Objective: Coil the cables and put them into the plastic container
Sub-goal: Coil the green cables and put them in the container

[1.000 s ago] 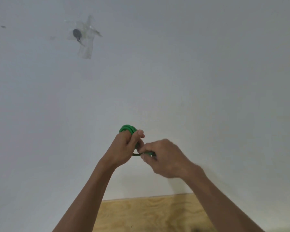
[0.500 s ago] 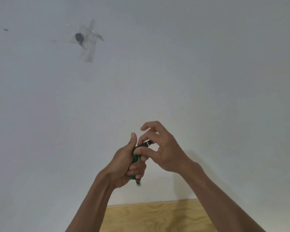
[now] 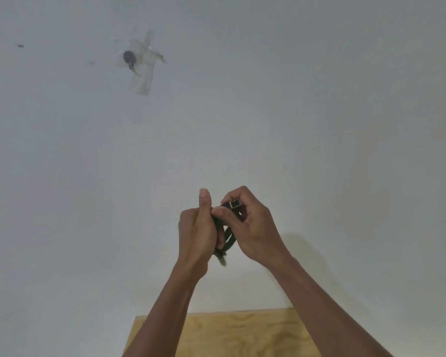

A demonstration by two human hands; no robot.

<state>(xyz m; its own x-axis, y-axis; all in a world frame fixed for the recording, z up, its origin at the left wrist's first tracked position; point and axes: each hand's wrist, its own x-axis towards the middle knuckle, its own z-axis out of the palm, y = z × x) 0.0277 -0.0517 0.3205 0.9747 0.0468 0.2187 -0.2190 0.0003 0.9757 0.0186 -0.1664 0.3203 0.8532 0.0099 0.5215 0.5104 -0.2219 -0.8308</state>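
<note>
Raised before a bare white wall (image 3: 319, 112), the left hand (image 3: 195, 233) closes round a coiled green cable (image 3: 228, 238) while the right hand (image 3: 252, 228) pinches its dark plug (image 3: 234, 203), above a plywood tabletop's (image 3: 242, 333) far edge; taped object (image 3: 137, 63) upper left.

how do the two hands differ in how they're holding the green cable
The left hand is a closed fist around the coiled green cable, thumb upright. The right hand is looser, pinching the dark plug end at its fingertips, above the coil. Both hold the same cable, raised before the white wall.
</note>
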